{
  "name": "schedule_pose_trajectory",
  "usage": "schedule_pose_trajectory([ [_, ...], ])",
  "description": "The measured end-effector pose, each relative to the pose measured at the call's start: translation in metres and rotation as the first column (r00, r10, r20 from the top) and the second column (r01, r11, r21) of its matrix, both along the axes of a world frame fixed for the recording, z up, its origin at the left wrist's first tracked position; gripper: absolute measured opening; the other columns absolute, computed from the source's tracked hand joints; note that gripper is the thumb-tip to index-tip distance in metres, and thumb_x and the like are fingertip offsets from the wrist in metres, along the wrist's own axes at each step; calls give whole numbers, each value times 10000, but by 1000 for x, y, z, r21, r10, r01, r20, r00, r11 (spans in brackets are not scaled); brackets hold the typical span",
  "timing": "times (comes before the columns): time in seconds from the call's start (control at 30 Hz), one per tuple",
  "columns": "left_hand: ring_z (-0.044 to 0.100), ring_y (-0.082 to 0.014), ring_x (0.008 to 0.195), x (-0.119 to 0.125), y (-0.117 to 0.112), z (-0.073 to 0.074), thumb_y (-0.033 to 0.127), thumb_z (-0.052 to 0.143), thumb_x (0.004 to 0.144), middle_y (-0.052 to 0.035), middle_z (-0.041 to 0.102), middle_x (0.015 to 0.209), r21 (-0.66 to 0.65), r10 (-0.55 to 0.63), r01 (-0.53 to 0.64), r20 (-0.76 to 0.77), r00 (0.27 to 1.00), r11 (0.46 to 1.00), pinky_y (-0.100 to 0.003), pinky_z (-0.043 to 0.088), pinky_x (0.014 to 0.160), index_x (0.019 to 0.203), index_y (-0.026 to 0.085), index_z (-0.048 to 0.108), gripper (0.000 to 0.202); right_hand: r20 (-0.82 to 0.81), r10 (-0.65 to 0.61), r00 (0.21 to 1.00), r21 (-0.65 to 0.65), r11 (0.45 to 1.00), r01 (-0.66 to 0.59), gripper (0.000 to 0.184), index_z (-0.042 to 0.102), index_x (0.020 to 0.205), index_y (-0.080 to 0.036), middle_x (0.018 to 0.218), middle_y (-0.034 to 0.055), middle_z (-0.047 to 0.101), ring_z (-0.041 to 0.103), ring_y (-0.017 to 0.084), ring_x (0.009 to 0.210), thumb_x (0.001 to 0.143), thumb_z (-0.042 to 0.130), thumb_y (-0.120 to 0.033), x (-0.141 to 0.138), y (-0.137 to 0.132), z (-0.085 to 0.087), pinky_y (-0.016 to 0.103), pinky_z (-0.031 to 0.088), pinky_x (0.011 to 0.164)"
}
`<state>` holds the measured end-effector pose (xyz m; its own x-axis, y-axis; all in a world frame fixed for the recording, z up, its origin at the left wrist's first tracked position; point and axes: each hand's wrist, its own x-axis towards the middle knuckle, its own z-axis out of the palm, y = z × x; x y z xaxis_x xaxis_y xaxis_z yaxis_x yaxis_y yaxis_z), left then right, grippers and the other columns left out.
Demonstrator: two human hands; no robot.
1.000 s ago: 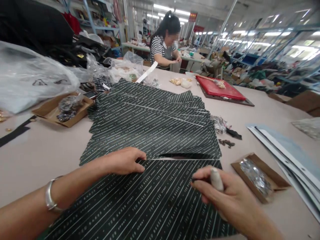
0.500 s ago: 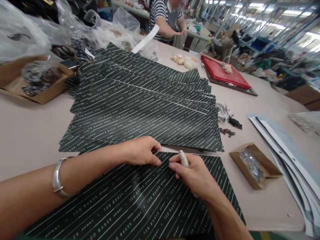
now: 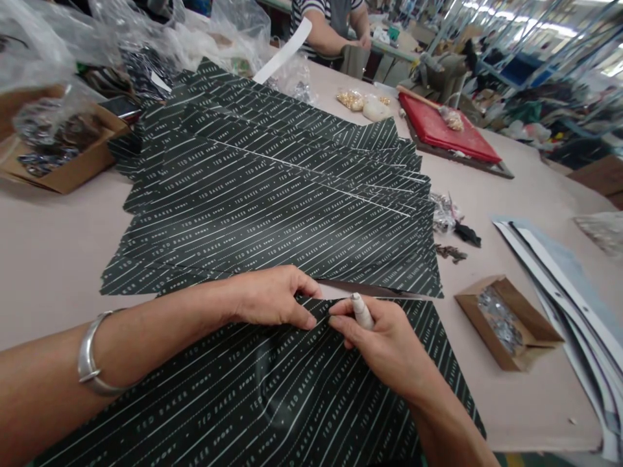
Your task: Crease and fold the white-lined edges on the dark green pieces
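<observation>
A dark fabric panel [image 3: 272,376] with white diagonal stripes and lettering lies in front of me, its top edge running under both hands. My left hand [image 3: 280,298], with a silver bangle on the wrist, has the panel's edge between thumb and forefinger. Close on its right, my right hand [image 3: 374,331] pinches the same edge. A white-wrapped stick-like tool [image 3: 362,311] also sits in my right hand, its blunt end sticking up by the forefinger; its kind cannot be told. Just beyond is a fanned stack of matching panels [image 3: 272,194].
An open carton [image 3: 92,155] with bagged parts stands left. On the right are a small cardboard box [image 3: 509,324], long white strips [image 3: 569,311] and a red board [image 3: 445,126]. Plastic bags [image 3: 209,39] crowd the back left. Across the table, a person [image 3: 331,29] handles cloth.
My view has shifted slightly, so the table things sit a little differently. Both hands keep their hold at the panel's edge, and the fabric below them has bulged into a fold.
</observation>
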<state>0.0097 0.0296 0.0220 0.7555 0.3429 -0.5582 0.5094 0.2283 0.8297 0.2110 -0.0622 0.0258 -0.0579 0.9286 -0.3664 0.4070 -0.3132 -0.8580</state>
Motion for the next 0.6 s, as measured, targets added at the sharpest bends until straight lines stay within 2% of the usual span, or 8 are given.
schedule_pose_trajectory([
  [0.3, 432, -121, 612, 2, -2, -2, 320, 663, 713, 30, 555, 721, 61, 5, -6, 9, 1000, 998, -233, 281, 548, 910, 197, 682, 233, 35, 47, 998, 25, 999, -48, 127, 746, 824, -194, 594, -47, 573, 485, 96, 547, 840, 636, -255, -3, -2, 1, 221, 366, 524],
  [0.6, 431, -112, 613, 2, -6, -1, 309, 634, 747, 59, 544, 699, 201, -35, 36, -8, 999, 979, -254, 302, 563, 905, 197, 671, 197, 177, 73, 981, 213, 971, -111, 146, 736, 829, -190, 644, -30, 630, 523, 100, 563, 890, 611, -236, -8, -8, 0, 228, 394, 567],
])
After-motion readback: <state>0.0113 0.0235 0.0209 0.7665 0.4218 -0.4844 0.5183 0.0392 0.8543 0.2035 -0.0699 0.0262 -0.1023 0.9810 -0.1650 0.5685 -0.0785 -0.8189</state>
